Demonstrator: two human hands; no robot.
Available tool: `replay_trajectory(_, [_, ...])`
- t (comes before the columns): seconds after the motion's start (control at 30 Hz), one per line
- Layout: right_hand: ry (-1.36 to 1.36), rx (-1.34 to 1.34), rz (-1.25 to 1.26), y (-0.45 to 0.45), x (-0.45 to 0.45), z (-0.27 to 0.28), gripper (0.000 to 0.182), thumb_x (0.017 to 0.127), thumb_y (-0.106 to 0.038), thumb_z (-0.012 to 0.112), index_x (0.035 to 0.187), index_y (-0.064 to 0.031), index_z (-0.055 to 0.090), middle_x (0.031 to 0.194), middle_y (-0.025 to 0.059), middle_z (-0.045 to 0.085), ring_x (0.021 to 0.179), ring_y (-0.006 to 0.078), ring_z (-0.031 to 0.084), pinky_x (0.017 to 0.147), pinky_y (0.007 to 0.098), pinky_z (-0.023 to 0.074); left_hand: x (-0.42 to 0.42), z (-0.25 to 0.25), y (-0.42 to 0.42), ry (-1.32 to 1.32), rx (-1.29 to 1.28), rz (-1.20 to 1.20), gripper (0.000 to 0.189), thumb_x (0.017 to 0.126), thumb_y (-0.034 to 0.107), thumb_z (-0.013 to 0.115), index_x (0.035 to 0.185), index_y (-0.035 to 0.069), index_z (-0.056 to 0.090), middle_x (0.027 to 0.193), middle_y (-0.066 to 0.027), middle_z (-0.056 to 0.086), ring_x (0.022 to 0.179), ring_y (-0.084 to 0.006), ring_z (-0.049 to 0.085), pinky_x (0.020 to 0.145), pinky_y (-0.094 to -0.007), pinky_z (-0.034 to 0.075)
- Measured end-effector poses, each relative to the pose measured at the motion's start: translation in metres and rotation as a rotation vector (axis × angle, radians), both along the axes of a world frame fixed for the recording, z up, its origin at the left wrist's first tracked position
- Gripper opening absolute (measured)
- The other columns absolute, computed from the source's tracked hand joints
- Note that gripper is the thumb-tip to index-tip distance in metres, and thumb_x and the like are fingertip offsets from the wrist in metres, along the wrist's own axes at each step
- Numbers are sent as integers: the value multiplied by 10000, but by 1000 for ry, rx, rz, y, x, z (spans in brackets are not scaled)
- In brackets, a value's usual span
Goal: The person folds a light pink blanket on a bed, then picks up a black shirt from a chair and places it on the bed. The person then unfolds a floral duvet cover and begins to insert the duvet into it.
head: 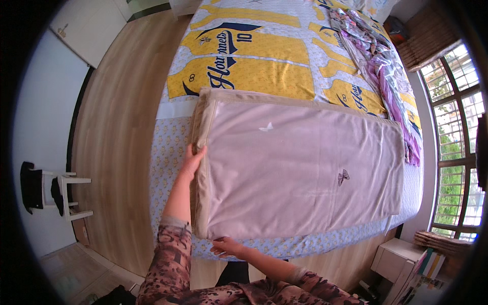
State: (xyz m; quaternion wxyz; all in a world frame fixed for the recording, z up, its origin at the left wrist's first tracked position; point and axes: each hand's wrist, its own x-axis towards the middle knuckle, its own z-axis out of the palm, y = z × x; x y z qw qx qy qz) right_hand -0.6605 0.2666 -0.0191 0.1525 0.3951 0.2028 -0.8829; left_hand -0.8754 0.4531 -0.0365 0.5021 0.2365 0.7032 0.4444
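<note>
A pink blanket [289, 160] with a beige border and butterfly prints lies folded in a thick rectangle on the bed. My left hand [193, 162] grips the blanket's layered left edge, thumb on top and fingers hidden at the side. Near the blanket's lower left corner is my right hand [227, 247], palm down over the bed's front edge with its fingers slightly spread and nothing held. Beyond the blanket, yellow jersey-print fabric [259, 76] with dark lettering covers the far part of the bed.
Crumpled purple and grey cloth [381, 68] runs along the bed's right side. A barred window [451, 152] is at the right, with a white cabinet [396, 263] below. A white stool [76, 181] bearing dark items stands at the left on the wooden floor [114, 152].
</note>
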Motion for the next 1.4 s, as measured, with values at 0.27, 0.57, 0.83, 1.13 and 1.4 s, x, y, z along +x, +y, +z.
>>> replay_trajectory(0.27, [-1,56,87,-3,41,10,349,793,-330,479,1010,-59,447,850,43,564,703,104,523,599,248,448,39,10,-118,-19,-172,-153,800,577,251,694,1182,-37,257,1125,-170,400,1042,-257,396,878,-316,314])
replay_trajectory(0.57, [-129,274,-11,-32,81,23,303,795,-318,477,965,-67,476,788,40,575,678,105,531,574,239,442,26,24,-171,-149,-292,-94,525,600,158,655,1036,-44,442,967,-135,518,871,-205,509,724,-308,404])
replay_trajectory(0.83, [-207,306,-68,-60,131,38,271,794,-302,480,923,-64,491,760,36,571,627,100,515,566,239,437,54,6,-201,23,-203,-5,576,641,265,659,1089,-6,417,996,-119,505,882,-200,499,753,-316,392])
replay_trajectory(1.13, [-264,291,-118,-96,186,48,174,798,-258,473,824,-89,506,703,18,554,587,101,511,537,239,431,82,10,-239,57,-139,219,635,646,303,646,1110,4,332,1015,-136,452,831,-220,506,524,-311,474])
replay_trajectory(1.4, [-306,269,-278,-127,193,58,174,796,-244,483,813,-74,515,684,30,547,550,97,488,499,221,422,84,21,-271,-68,-158,177,539,702,304,591,1087,31,330,940,-99,502,697,-183,533,443,-287,453])
